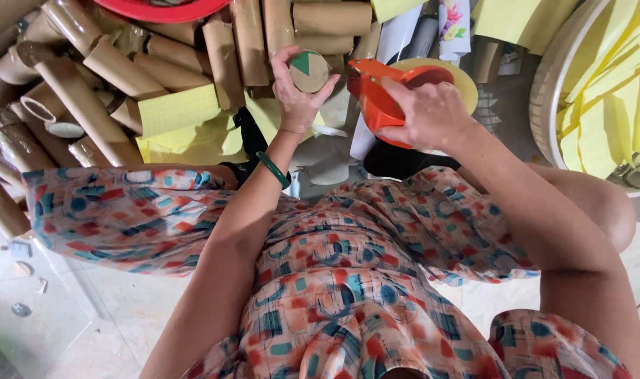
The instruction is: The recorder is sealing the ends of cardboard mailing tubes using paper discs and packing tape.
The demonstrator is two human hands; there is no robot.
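My left hand [295, 98] grips a brown cardboard tube [310, 71] end-on; its round end cap carries a green triangular patch. My right hand [426, 112] holds an orange tape dispenser [376, 98] just right of the tube's end, its nose close to the cap. A roll of tape [446, 76] sits in the dispenser behind my fingers. A green bangle [273, 170] circles my left wrist. Both arms reach out over my lap, which is covered by a patterned dress.
A heap of brown cardboard tubes [109, 77] fills the upper left. Yellow paper sheets [179, 112] lie among them. A red basin rim [165, 8] shows at the top. A round basket with yellow strips [608, 91] stands at the right. Pale tiled floor [67, 309] lies below left.
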